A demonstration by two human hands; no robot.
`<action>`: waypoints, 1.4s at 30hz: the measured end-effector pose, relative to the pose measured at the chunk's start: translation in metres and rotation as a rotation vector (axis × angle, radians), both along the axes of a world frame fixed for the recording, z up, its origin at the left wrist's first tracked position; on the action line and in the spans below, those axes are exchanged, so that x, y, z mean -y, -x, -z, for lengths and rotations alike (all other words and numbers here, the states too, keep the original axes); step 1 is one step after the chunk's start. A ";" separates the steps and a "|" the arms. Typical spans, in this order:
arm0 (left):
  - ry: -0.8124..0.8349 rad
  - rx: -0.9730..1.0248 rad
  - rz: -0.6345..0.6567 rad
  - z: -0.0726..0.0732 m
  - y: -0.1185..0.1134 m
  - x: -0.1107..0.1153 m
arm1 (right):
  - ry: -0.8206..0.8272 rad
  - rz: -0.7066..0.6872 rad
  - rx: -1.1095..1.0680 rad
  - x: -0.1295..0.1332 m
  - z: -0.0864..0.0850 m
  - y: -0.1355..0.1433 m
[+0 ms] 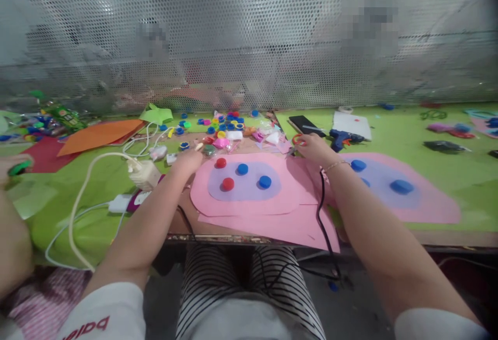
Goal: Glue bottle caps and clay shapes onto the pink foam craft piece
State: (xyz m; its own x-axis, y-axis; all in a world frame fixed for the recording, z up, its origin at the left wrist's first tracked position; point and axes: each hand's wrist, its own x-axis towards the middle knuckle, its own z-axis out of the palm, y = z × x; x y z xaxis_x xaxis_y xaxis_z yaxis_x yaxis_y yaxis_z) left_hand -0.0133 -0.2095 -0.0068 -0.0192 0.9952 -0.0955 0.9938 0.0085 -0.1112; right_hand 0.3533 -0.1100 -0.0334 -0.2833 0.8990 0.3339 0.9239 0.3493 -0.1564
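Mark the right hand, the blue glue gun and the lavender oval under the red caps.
Right hand (312, 148): head view, back of hand.
Blue glue gun (337, 137): head view, blue body.
Lavender oval (247, 185): head view, bare middle part.

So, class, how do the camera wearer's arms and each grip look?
The left sleeve and right sleeve are short and white, the left bearing red lettering. A thin, apparently gold-toned bracelet circles the right wrist. The left grip and right grip are gloveless.

Craft workspace, green-covered table (408, 144), orange paper (99, 137), plastic caps (242, 169), blue glue gun (343, 136), perforated metal partition (249, 34)
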 end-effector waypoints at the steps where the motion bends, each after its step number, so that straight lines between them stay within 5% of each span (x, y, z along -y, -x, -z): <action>1: -0.016 -0.018 -0.015 -0.001 0.000 -0.001 | -0.009 0.003 0.001 0.000 0.000 0.000; 7: -0.415 0.112 -0.019 -0.015 -0.005 -0.004 | -0.061 0.001 -0.136 0.009 -0.020 0.009; 10: -0.576 0.470 0.029 -0.018 -0.016 -0.002 | -0.061 -0.113 -0.365 0.035 -0.036 0.030; 13: -0.604 0.905 0.167 -0.017 -0.035 0.004 | -0.053 -0.413 -0.597 0.072 -0.046 0.059; 16: -0.425 1.201 0.282 -0.015 -0.054 0.015 | -0.014 -0.638 -0.648 0.101 -0.043 0.084; 20: -0.212 1.279 0.339 -0.014 -0.071 0.027 | 0.139 -0.696 -0.766 0.105 -0.028 0.098; 28: -0.127 1.364 0.392 -0.001 -0.074 0.024 | 0.587 -0.630 -0.937 0.090 -0.020 0.103; 35: -0.095 1.441 0.327 0.002 -0.073 0.019 | 0.639 -0.533 -1.092 0.093 -0.018 0.104; 42: 0.327 1.812 0.410 -0.005 -0.076 0.026 | 0.852 -0.624 -1.322 0.091 -0.011 0.106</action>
